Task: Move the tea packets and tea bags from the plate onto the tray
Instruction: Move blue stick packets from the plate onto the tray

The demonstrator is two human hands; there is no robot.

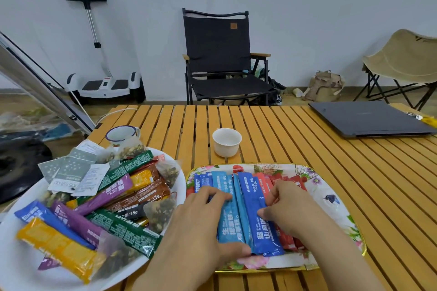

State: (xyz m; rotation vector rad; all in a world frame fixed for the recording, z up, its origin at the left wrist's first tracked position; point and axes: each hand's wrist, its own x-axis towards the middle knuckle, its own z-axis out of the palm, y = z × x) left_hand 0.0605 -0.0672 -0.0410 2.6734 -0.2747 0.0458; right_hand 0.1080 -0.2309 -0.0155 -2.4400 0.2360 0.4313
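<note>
Head view. A floral tray [331, 198] sits on the slatted desk [307, 139], holding a row of blue packets [246, 196] side by side, with red packets [287, 241] on their right. Both hands work over this row. The left hand [201, 222] lies across the left end of the blue packets, fingers nearly straight and pressing on them, thumb at their near ends. The right hand [287, 203] rests on the boundary of blue and red packets, fingers curled, fingertips and thumb touching a dark blue packet [257, 198]; whether it pinches that packet cannot be told.

Left of the tray, just beside it, stands a white plate [28, 264] heaped with mixed packets [113, 196]: green, purple, brown, yellow, blue. Mesh tea bags [160, 212] and grey paper sachets [71, 170] lie among them. Behind the tray stands a white cup [226, 142]; behind the plate, an enamel mug [123, 134]. A closed laptop [371, 118] lies far right of the tray.
</note>
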